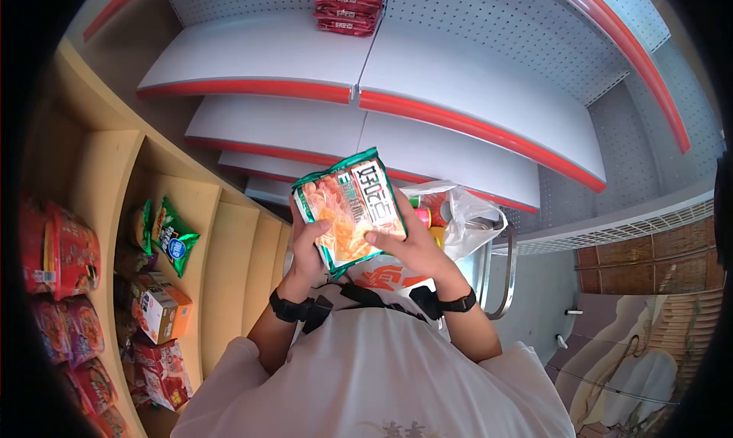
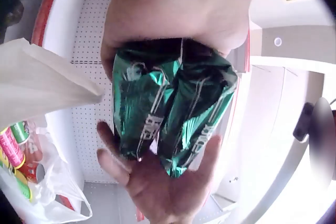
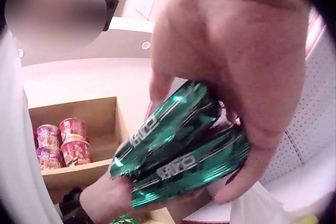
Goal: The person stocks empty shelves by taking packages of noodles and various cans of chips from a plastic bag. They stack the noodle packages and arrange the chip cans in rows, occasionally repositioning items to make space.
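Observation:
Two green snack packets (image 1: 351, 209), one stacked on the other, are held between both hands in front of the chest. The upper one shows a food picture and a white label with dark characters in the head view. My left hand (image 1: 307, 251) grips the left edge, thumb on the front. My right hand (image 1: 420, 243) holds the lower right side, its thumb also pressed on the front. In the left wrist view the shiny ends of the packets (image 2: 144, 108) lie side by side. The right wrist view shows the same green packets (image 3: 189, 169) under the right palm.
White shelves with red edges (image 1: 473, 136) stand ahead, with a stack of red packets (image 1: 350, 11) on one. At left, a wooden shelf unit (image 1: 206, 278) holds a green snack bag (image 1: 174, 236), boxes and noodle tubs (image 1: 75, 251). A white plastic bag (image 1: 473, 224) with colourful goods sits at right.

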Motion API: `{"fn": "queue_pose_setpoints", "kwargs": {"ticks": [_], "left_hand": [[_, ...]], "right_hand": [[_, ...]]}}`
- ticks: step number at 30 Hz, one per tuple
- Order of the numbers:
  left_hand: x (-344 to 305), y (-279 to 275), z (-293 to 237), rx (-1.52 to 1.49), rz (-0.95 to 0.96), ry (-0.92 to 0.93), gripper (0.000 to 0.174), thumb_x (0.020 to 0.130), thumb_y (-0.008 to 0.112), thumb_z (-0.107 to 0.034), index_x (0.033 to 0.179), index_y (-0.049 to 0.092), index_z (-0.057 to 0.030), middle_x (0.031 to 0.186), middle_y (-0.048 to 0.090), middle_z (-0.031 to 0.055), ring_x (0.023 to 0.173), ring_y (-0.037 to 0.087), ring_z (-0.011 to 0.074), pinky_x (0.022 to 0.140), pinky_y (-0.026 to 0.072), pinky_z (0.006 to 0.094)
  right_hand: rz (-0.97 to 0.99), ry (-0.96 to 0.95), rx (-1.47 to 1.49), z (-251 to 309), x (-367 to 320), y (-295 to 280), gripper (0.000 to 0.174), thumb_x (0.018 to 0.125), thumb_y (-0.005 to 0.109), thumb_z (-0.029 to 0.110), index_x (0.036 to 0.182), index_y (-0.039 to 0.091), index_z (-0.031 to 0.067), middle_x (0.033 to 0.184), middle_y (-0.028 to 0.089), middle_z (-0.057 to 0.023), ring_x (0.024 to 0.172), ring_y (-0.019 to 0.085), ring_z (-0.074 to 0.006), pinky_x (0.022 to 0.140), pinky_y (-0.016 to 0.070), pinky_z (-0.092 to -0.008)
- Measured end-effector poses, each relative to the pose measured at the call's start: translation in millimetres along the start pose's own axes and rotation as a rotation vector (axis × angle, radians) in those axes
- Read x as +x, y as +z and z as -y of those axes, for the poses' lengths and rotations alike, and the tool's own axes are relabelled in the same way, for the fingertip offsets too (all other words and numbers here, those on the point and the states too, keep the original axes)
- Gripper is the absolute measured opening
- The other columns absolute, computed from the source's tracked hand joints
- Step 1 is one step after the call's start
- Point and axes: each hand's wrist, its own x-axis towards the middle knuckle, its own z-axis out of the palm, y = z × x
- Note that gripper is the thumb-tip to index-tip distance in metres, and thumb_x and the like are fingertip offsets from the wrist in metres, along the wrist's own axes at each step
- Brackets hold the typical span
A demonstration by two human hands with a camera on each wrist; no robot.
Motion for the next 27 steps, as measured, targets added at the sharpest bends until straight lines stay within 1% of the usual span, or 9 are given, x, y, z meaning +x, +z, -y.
{"fn": "queue_pose_setpoints", "kwargs": {"ticks": [2, 6, 8, 10, 12, 13, 17, 21, 27], "left_hand": [[1, -10, -7, 0.011, 0.056, -0.048, 0.054, 0.078, 0.050, -0.016, 0.129, 0.035, -0.0037, 0.125, 0.048, 0.0137, 0.118, 0.046, 0.0260, 0.102, 0.0347, 0.0384], [17, -32, -38, -0.099, 0.061, -0.194, 0.069, 0.090, 0.039, -0.054, 0.128, 0.043, 0.0027, 0.126, 0.052, 0.0176, 0.120, 0.047, 0.0273, 0.101, 0.0370, 0.0387], [28, -59, -46, -0.085, 0.396, -0.498, 0.064, 0.091, 0.041, -0.053, 0.128, 0.043, -0.0015, 0.128, 0.050, 0.0158, 0.120, 0.046, 0.0240, 0.102, 0.0353, 0.0381], [17, -45, -46, -0.082, 0.330, -0.550, 0.054, 0.090, 0.054, -0.042, 0.125, 0.045, -0.0018, 0.123, 0.054, 0.0137, 0.115, 0.051, 0.0229, 0.096, 0.0410, 0.0376], [10, -34, -41, 0.521, 0.412, -0.463, 0.047, 0.084, 0.066, -0.021, 0.122, 0.048, -0.0025, 0.115, 0.058, 0.0105, 0.104, 0.058, 0.0197, 0.087, 0.0476, 0.0344], [13, -32, -34, 0.450, 0.340, -0.516, 0.049, 0.076, 0.070, -0.003, 0.120, 0.048, -0.0025, 0.110, 0.060, 0.0079, 0.097, 0.060, 0.0156, 0.082, 0.0500, 0.0300], [2, -37, -11, 0.191, -0.023, -0.403, 0.053, 0.078, 0.066, -0.002, 0.125, 0.044, -0.0029, 0.110, 0.058, 0.0070, 0.098, 0.058, 0.0146, 0.080, 0.0501, 0.0282], [-1, -29, -11, 0.249, 0.068, -0.107, 0.081, 0.074, 0.068, -0.002, 0.140, 0.022, -0.0043, 0.125, 0.049, 0.0106, 0.113, 0.051, 0.0185, 0.094, 0.0430, 0.0324], [7, -18, -33, 0.306, 0.213, -0.050, 0.096, 0.070, 0.071, -0.004, 0.144, 0.011, -0.0054, 0.128, 0.047, 0.0120, 0.117, 0.049, 0.0207, 0.099, 0.0403, 0.0347]], "right_hand": [[0.036, 0.067, 0.259, 11, 6, -5, 0.079, 0.079, 0.072, 0.016, 0.141, 0.025, 0.0014, 0.127, 0.048, -0.0126, 0.115, 0.048, -0.0163, 0.097, 0.0389, -0.0312], [0.087, 0.060, 0.036, 20, 6, -25, 0.072, 0.074, 0.076, 0.015, 0.134, 0.040, 0.0005, 0.122, 0.055, -0.0104, 0.109, 0.052, -0.0142, 0.094, 0.0413, -0.0294], [0.129, 0.057, 0.007, 23, 8, -31, 0.070, 0.071, 0.078, 0.016, 0.131, 0.045, 0.0003, 0.118, 0.058, -0.0109, 0.106, 0.054, -0.0149, 0.092, 0.0423, -0.0285], [0.255, 0.085, -0.103, 25, 10, -31, 0.071, 0.069, 0.079, 0.017, 0.129, 0.047, -0.0001, 0.114, 0.060, -0.0121, 0.103, 0.056, -0.0157, 0.089, 0.0436, -0.0282], [0.223, 0.098, -0.087, 20, 13, -20, 0.071, 0.068, 0.080, 0.018, 0.128, 0.047, -0.0016, 0.113, 0.059, -0.0124, 0.100, 0.057, -0.0161, 0.086, 0.0452, -0.0278], [0.063, 0.089, -0.167, 16, 14, -16, 0.074, 0.068, 0.080, 0.016, 0.130, 0.044, -0.0002, 0.115, 0.057, -0.0119, 0.101, 0.056, -0.0166, 0.086, 0.0456, -0.0287], [-0.262, 0.074, 0.073, -6, 16, -4, 0.094, 0.066, 0.081, 0.011, 0.140, 0.023, 0.0016, 0.128, 0.044, -0.0153, 0.106, 0.055, -0.0221, 0.090, 0.0453, -0.0331], [0.014, 0.028, -0.059, 1, 16, 7, 0.084, 0.064, 0.084, 0.019, 0.129, 0.035, -0.0023, 0.118, 0.054, -0.0138, 0.104, 0.056, -0.0204, 0.090, 0.0441, -0.0319], [-0.093, 0.059, -0.146, -5, 21, 19, 0.080, 0.064, 0.083, 0.021, 0.125, 0.036, -0.0026, 0.109, 0.058, -0.0170, 0.100, 0.059, -0.0251, 0.087, 0.0459, -0.0333]]}}
